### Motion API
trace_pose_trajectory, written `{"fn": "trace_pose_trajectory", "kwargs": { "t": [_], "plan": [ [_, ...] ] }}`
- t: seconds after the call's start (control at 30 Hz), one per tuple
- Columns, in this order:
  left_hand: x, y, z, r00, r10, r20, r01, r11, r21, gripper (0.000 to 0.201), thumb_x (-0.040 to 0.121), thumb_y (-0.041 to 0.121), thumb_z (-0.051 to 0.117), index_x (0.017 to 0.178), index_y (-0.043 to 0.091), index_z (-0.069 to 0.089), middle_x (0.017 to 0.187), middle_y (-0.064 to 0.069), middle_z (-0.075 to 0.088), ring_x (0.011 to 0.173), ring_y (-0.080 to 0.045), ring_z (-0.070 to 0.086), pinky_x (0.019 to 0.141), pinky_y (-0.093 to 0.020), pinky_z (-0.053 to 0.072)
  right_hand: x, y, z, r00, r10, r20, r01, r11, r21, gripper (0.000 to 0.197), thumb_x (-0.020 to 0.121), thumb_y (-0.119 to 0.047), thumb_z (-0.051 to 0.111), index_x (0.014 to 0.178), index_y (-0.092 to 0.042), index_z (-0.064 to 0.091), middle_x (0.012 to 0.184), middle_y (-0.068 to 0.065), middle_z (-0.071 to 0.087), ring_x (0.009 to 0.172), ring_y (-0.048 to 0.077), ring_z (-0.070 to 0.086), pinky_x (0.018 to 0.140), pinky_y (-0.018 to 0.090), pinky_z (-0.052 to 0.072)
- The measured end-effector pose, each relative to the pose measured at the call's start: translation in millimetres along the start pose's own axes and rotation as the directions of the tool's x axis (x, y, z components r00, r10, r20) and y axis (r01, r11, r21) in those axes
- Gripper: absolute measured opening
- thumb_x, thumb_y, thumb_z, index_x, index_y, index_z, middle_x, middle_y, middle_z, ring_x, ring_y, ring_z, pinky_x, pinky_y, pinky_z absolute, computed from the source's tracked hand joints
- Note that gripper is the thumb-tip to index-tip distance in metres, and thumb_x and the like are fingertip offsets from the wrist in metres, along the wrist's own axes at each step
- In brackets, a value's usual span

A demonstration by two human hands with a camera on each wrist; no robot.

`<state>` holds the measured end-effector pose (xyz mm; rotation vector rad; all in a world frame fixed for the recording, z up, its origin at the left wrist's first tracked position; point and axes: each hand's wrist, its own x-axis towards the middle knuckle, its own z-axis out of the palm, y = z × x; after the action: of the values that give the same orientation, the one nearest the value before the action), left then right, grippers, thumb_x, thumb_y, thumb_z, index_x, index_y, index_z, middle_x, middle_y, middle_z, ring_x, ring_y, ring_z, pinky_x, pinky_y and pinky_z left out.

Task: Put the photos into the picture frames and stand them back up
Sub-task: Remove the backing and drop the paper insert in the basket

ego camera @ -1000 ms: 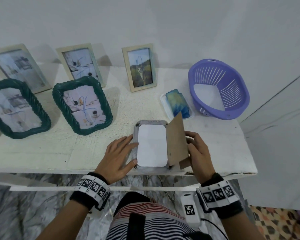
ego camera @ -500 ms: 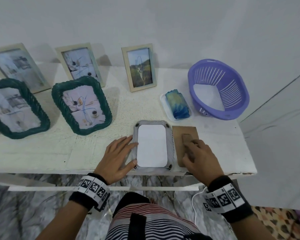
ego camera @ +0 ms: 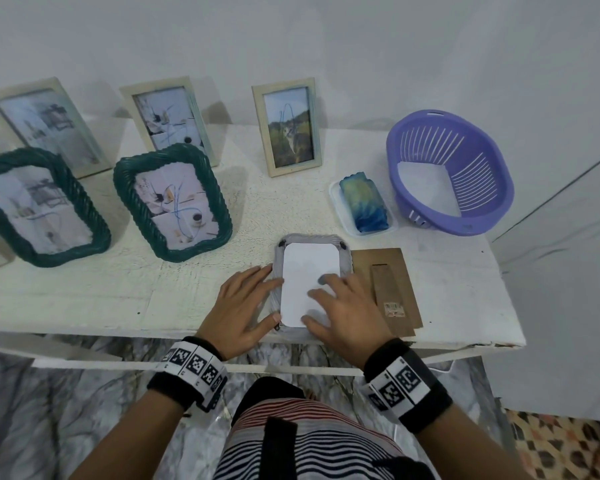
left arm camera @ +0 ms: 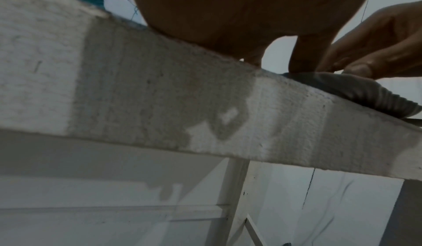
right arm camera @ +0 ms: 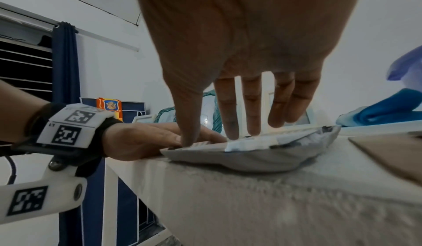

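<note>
Fingers (ego camera: 321, 279) of the right hand (ego camera: 347, 315) lie spread and nearly straight on the white photo (ego camera: 309, 271), gripping nothing. At nine o'clock the left hand (ego camera: 243, 306) rests flat against the grey frame (ego camera: 278, 271), its thumb by the near corner. That frame lies face-down at the surface (ego camera: 118, 299) edge, overhanging slightly, so a hard push could likely tip it off. At three o'clock lies the cardboard backing (ego camera: 392, 271), still off; the photo may skew before it goes on. Farther, toward eleven, green frames (ego camera: 174, 202) stand upright, where a careless reach might topple them.
</note>
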<state>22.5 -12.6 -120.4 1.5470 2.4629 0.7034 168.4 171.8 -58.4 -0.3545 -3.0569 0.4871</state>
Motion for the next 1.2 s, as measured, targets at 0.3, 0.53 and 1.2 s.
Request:
{"fn": "trace_pose_trajectory", "kwargs": {
  "t": [0.3,0.53,1.2],
  "plan": [
    [1,0,0,1.000,0.000,0.000,0.000,1.000,-0.002,0.059,0.096,0.060,0.035,0.147,0.031,0.035,0.158,0.005,0.030,0.147,-0.011,0.016,0.117,-0.039,0.016,8,-1,10,0.992,-0.060,0.108,0.066,0.996,-0.054,0.045,0.078,-0.051,0.054,0.100,-0.015,0.068,0.113,0.003,0.063,0.096,0.029,0.056,0.076,0.041,0.052],
    [2,0,-1,0.999,-0.015,-0.028,0.012,0.996,-0.085,0.051,0.095,0.057,0.040,0.137,0.028,0.042,0.155,0.004,0.034,0.147,-0.009,0.017,0.117,-0.043,0.022,0,-2,15,0.995,-0.101,-0.008,0.100,0.993,-0.066,0.033,0.083,-0.041,0.049,0.092,-0.015,0.068,0.110,0.004,0.068,0.084,0.025,0.059,0.060,0.034,0.053],
    [2,-2,0,1.000,0.018,-0.006,-0.018,0.999,-0.029,0.038,0.097,0.054,0.037,0.130,0.037,0.048,0.154,0.005,0.035,0.147,-0.014,0.019,0.114,-0.047,0.023,-9,4,-2,0.981,0.027,-0.194,0.060,0.902,0.427,0.040,0.087,-0.021,0.036,0.123,-0.013,0.052,0.097,0.003,0.057,0.083,0.015,0.050,0.072,0.027,0.041]
  ]
}}
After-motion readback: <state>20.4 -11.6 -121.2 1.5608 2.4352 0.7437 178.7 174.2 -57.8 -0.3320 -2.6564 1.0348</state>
